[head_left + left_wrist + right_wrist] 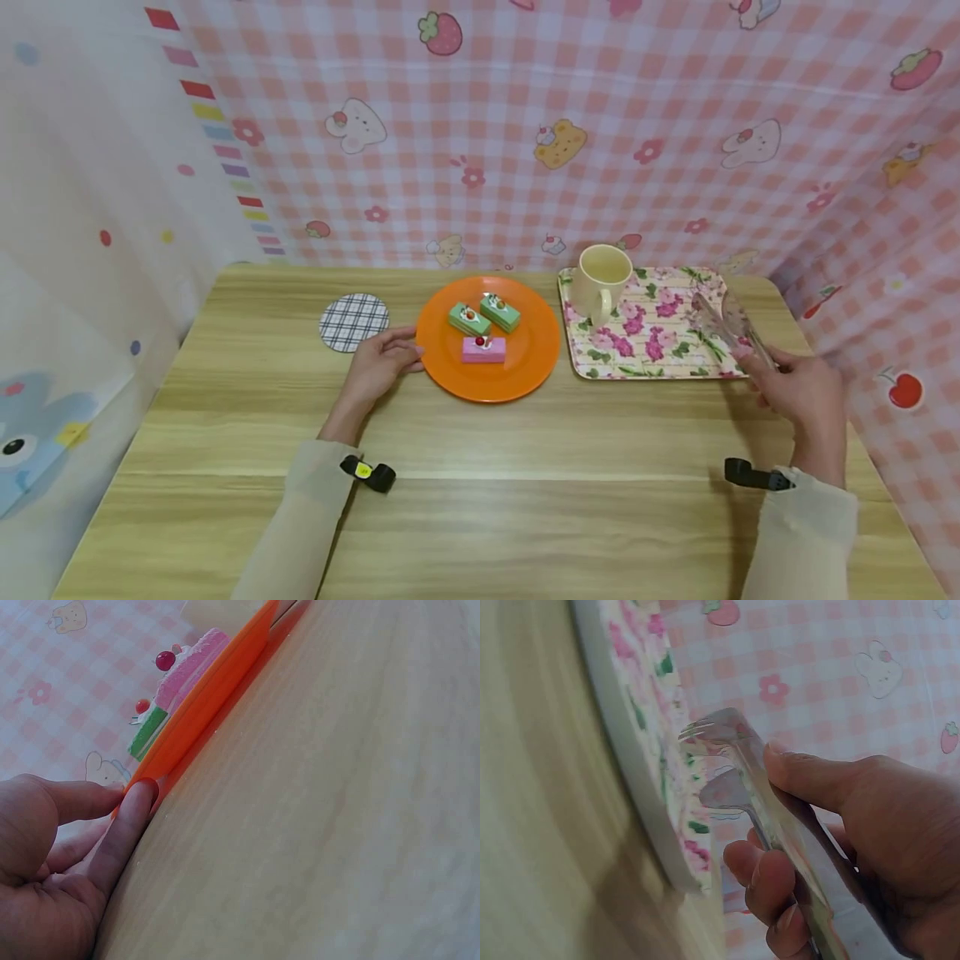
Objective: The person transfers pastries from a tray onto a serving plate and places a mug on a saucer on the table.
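Note:
An orange plate (536, 358) carries three toy cake slices: two green cake slices (500, 312) and a pink cake slice (483, 350). At the plate's left rim my left hand (378, 362) pinches the edge; the left wrist view shows the thumb above and a finger (127, 825) under the rim. My right hand (798, 387) grips metal serving tongs (769, 802) over the right end of a floral tray (600, 367). The tongs' two ends stand apart with nothing between them. A cream mug (604, 271) stands on the tray's left part.
A round checked coaster (354, 322) lies left of the plate. The wooden table (540, 500) reaches back to a pink checked curtain (510, 125), with another curtain along the right side and a white one at left.

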A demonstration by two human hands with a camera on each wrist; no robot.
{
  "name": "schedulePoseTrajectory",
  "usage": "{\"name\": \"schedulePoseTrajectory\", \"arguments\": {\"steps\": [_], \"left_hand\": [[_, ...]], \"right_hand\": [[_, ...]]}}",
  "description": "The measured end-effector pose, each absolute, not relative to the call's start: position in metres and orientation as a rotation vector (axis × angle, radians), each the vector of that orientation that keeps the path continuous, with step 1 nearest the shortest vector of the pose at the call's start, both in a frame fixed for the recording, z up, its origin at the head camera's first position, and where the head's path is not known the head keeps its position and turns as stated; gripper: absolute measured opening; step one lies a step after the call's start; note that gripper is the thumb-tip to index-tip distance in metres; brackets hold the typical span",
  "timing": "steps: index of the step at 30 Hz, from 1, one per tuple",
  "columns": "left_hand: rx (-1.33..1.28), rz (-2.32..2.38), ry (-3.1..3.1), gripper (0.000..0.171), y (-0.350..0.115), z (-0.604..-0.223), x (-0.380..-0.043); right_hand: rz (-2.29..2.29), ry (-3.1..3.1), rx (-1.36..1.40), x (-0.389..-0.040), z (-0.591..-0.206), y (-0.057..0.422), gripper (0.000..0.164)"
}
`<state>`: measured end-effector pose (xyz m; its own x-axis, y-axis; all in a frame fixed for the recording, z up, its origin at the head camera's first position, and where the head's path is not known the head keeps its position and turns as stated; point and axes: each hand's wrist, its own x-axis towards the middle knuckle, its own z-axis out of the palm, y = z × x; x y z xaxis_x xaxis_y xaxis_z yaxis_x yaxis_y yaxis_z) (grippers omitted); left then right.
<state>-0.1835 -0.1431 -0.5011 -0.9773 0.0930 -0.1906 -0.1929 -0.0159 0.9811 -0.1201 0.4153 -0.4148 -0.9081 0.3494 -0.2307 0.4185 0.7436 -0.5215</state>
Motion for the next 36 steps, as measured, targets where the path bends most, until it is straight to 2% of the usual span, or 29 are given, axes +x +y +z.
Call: {"name": "schedulePoseTrajectory", "arguments": {"steps": [7,14,36], "left_hand": [[-0.127,2.102,2.048,0.042,-0.142,-0.498,-0.183],[-0.115,2.1,2.056,0.043,-0.143,-0.497,-0.184],[-0.133,2.107,2.05,0.043,-0.14,-0.496,-0.182]], "right_hand": [[-0.83,2.839,0.613,-0.113,-0.423,0.416,0.087],[-0.849,2.766,0.627,-0.108,-0.43,0.419,0.097],[-0.578,2.888,0.545,-0.099,-0.442,0.418,0.092]]}}
